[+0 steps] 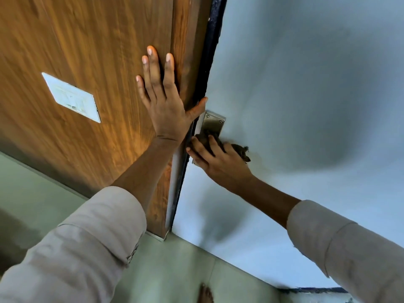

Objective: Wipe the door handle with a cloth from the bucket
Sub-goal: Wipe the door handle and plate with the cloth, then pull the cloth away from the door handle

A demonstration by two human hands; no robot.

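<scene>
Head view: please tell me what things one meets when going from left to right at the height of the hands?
White switch plate → left hand flat on the wooden panel → metal handle plate → dark cloth under the right hand → pale blue door.

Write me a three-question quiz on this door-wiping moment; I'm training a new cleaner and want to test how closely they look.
1. True or false: the left hand holds the cloth.
2. What does the right hand press the cloth against? A) the white switch plate B) the metal handle plate C) the floor
3. Fill in: the left hand lies flat on the ____ panel.

Key
1. False; the left hand is open and empty.
2. B
3. wooden
</scene>
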